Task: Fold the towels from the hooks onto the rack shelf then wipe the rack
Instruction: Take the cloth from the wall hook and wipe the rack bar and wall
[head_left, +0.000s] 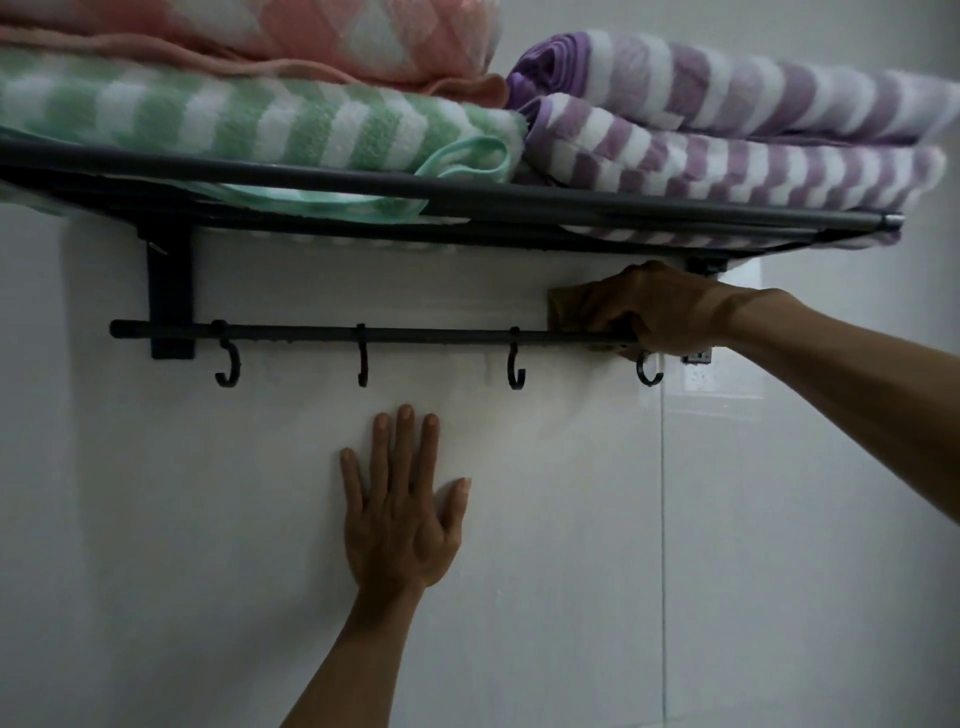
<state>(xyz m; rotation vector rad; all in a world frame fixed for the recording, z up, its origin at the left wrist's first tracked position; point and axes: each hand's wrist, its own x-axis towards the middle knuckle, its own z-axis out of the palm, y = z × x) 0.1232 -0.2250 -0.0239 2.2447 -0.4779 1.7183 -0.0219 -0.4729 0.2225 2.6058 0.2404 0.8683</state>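
Observation:
A black wall rack (467, 200) carries folded towels on its shelf: a pink one (322, 36) on a green striped one (234, 122) at the left, and purple striped towels (727, 135) at the right. Below the shelf runs a black hook bar (415, 333) with several bare hooks (362, 364). My right hand (660, 312) grips a brown cloth (563, 306) wrapped over the bar's right end. My left hand (402, 512) lies flat, fingers spread, on the white wall under the bar.
The black left bracket (170, 291) joins the shelf to the bar. A green hanging loop (363, 200) droops through the shelf's front rail. White wall tiles (779, 519) fill the space below, with a vertical grout line at the right.

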